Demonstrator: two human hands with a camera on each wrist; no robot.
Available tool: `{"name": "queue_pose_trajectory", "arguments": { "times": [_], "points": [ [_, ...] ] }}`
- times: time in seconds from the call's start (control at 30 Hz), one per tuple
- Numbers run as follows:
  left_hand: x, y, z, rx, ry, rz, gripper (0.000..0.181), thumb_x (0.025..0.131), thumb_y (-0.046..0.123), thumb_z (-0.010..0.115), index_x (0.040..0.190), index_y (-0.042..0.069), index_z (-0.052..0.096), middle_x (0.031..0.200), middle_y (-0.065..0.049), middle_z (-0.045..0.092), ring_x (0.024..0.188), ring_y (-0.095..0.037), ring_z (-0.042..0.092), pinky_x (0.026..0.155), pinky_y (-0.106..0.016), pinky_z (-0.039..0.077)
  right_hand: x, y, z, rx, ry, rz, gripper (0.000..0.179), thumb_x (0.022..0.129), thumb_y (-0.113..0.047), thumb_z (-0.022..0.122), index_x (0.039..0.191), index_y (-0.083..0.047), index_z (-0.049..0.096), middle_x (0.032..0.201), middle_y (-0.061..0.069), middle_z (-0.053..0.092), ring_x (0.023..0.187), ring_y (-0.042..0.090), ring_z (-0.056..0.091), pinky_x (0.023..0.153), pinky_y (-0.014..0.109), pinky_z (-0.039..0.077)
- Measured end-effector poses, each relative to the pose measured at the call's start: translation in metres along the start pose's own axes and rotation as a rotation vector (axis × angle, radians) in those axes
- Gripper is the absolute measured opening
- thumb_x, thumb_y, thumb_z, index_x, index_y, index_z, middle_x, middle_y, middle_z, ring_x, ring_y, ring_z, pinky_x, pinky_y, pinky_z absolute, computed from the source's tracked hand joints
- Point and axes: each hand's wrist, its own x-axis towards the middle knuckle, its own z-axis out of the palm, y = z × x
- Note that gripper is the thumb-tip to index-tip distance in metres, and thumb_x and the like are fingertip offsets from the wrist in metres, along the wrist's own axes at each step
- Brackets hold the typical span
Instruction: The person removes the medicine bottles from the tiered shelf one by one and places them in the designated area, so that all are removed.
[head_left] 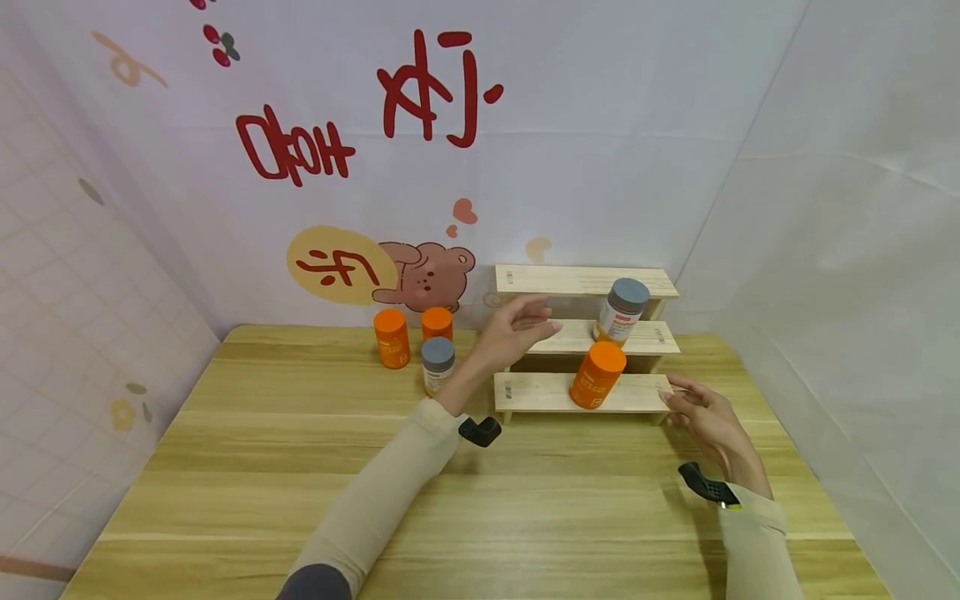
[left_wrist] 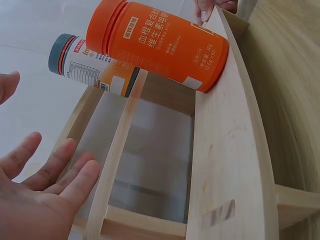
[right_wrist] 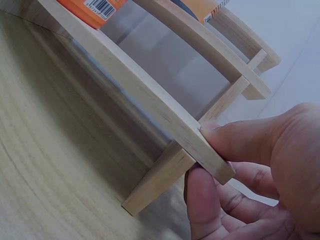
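Observation:
A three-step wooden shelf stands at the back right of the table. My right hand pinches the right end of its lowest step, thumb on top and a finger beneath in the right wrist view. On that step sits an orange bottle, slightly right of centre. One step higher is a white bottle with a grey lid. My left hand hovers at the left side of the shelf, holding nothing; in the left wrist view its fingers are spread loosely beside the steps.
Left of the shelf, two orange bottles and another grey-lidded bottle stand on the wooden table. A printed cloth wall rises right behind the shelf, and another cloth runs along the table's right side.

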Motion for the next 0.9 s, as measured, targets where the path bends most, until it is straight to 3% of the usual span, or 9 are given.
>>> {"name": "queue_pose_trajectory", "arguments": {
  "times": [0.13,0.37,0.5,0.7,0.9],
  "points": [
    [0.006,0.0,0.005,0.007,-0.019,-0.007,0.058,0.099,0.035,0.069,0.152,0.021,0.049,0.143,-0.007,0.059,0.134,-0.024,0.057,0.11,-0.04,0.051,0.0,0.001,0.001,0.01,0.003,0.016,0.078,0.099,-0.031,0.07,0.16,-0.003,0.029,0.106,-0.014,0.063,0.091,0.005,0.06,0.081,0.023,0.058],
    [0.02,0.0,0.015,0.013,-0.058,0.011,0.058,0.099,0.037,0.068,0.151,0.023,0.05,0.144,-0.006,0.059,0.132,-0.021,0.058,0.107,-0.035,0.053,0.003,0.002,-0.001,0.001,0.0,0.008,0.078,0.101,-0.028,0.067,0.161,0.0,0.024,0.106,-0.014,0.063,0.09,0.005,0.059,0.079,0.023,0.057],
    [0.029,-0.001,0.023,0.014,-0.076,0.005,0.061,0.099,0.038,0.068,0.153,0.019,0.048,0.146,-0.012,0.057,0.131,-0.021,0.058,0.108,-0.036,0.052,0.002,0.001,0.0,0.004,0.002,0.012,0.079,0.101,-0.028,0.067,0.161,-0.001,0.024,0.107,-0.014,0.062,0.091,0.005,0.058,0.079,0.024,0.057],
    [0.042,-0.002,0.034,0.043,-0.085,-0.017,0.065,0.095,0.046,0.07,0.152,0.023,0.049,0.147,-0.01,0.058,0.129,-0.018,0.058,0.107,-0.039,0.052,0.001,0.0,0.0,-0.002,0.001,0.003,0.079,0.101,-0.029,0.067,0.161,-0.002,0.025,0.106,-0.014,0.062,0.09,0.006,0.058,0.078,0.023,0.057],
    [0.052,0.001,0.046,0.028,-0.1,-0.027,0.062,0.096,0.042,0.07,0.152,0.024,0.05,0.146,-0.008,0.058,0.129,-0.018,0.058,0.104,-0.034,0.053,0.002,0.001,0.0,0.013,-0.004,0.003,0.079,0.1,-0.028,0.068,0.161,-0.001,0.025,0.105,-0.014,0.063,0.088,0.005,0.058,0.078,0.023,0.056]
  ]
}}
